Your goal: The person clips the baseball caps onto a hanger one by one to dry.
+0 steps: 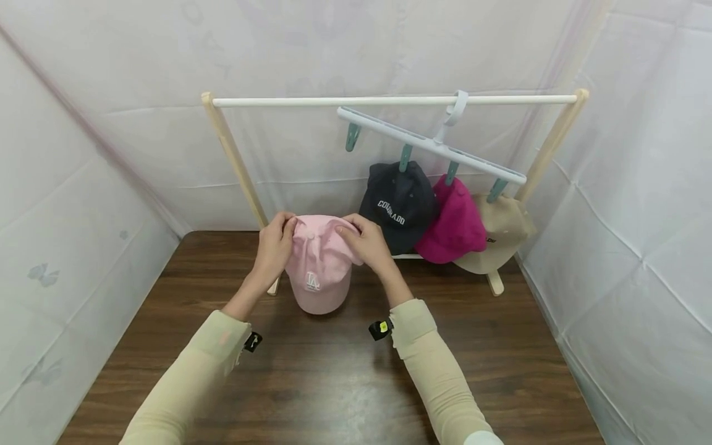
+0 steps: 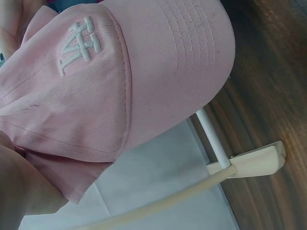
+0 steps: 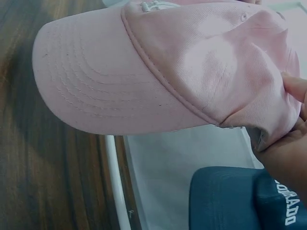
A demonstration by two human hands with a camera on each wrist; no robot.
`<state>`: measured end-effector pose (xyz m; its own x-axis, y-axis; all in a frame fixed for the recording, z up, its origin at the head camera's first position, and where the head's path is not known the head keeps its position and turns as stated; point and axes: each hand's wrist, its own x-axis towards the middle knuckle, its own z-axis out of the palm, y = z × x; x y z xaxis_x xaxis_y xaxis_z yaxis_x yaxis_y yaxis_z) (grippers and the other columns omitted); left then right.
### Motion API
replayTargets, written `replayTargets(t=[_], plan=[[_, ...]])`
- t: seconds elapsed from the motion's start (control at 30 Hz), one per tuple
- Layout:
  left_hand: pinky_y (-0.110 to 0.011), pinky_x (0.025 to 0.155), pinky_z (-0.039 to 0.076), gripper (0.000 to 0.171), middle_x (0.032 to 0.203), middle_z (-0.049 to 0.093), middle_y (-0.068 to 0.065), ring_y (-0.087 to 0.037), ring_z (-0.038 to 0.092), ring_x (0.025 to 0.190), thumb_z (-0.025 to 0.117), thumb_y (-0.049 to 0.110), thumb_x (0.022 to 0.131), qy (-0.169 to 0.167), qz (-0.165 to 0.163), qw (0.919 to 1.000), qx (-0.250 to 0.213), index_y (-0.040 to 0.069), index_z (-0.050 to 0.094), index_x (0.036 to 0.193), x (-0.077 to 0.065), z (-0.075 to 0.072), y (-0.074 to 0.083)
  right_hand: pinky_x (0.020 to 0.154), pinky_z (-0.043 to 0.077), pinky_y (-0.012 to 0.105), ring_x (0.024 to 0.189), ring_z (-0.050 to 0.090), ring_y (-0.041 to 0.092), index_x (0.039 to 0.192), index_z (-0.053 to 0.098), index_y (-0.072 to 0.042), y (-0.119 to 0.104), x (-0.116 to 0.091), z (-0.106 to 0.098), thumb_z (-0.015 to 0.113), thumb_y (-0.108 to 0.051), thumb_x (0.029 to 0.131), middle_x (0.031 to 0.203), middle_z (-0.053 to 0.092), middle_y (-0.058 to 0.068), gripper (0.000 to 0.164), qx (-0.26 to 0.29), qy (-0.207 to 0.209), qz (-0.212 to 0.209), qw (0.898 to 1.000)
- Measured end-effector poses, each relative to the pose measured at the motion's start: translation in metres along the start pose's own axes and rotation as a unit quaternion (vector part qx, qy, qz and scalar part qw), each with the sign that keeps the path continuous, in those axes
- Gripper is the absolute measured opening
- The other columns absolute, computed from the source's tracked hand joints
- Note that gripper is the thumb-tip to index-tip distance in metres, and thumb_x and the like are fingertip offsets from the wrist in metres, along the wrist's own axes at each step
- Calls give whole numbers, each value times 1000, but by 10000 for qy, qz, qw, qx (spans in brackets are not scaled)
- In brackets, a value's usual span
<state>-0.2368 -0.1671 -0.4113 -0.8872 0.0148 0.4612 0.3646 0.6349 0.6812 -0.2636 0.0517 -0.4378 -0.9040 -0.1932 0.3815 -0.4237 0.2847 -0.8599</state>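
Note:
A pale pink baseball cap [image 1: 322, 266] with white LA letters hangs between both hands, brim downward, above the table. My left hand [image 1: 275, 244] grips its left side near the crown. On the other side my right hand [image 1: 368, 244] pinches the cap's edge, thumb on the outer cloth. In the right wrist view the thumb presses into folds of the pink cap [image 3: 192, 67]. The left wrist view shows the brim and lettering of the cap [image 2: 96, 86] up close; most of the left fingers are hidden there.
A white rail [image 1: 311, 101] on wooden posts carries a tilted clip hanger [image 1: 389, 128]. Clipped to it are a dark Colorado cap [image 1: 397, 204], a magenta cap [image 1: 453, 222] and a beige cap [image 1: 503, 232]. The leftmost green clip [image 1: 352, 137] holds nothing. Below lies a brown wooden table [image 1: 311, 383].

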Motion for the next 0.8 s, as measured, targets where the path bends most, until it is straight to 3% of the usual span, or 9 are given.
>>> replayTargets(t=[0.23,0.43,0.63,0.8], plan=[[-21,53,42,28,81,56,-8,-17,50,66,43,24,101,-159,-18,9997,-196,1,57,111,6,2,10,68,47,28,78,57,12,101,68,-18,-6,2,-12,65,-34,90,89,67,-6,20,9,18,-85,10000],[-21,54,40,24,80,56,-8,-17,49,66,45,20,101,-118,131,9996,-208,1,56,110,11,7,18,76,48,29,84,57,11,106,66,-18,-6,2,-19,63,-33,91,95,66,-5,21,-3,-143,90,9999],[-22,56,40,21,81,54,-7,-16,49,68,45,21,101,-99,149,9991,-387,3,55,107,12,12,25,87,47,32,93,58,11,110,65,-20,-7,0,-21,57,-39,94,103,66,-5,26,40,-334,200,9992],[-23,61,41,19,84,54,-6,-15,50,73,46,20,100,56,156,9987,-480,4,54,107,11,19,25,90,47,36,101,58,14,112,64,-20,-13,-2,-17,57,-51,90,110,65,-2,39,-113,-219,451,9987]])
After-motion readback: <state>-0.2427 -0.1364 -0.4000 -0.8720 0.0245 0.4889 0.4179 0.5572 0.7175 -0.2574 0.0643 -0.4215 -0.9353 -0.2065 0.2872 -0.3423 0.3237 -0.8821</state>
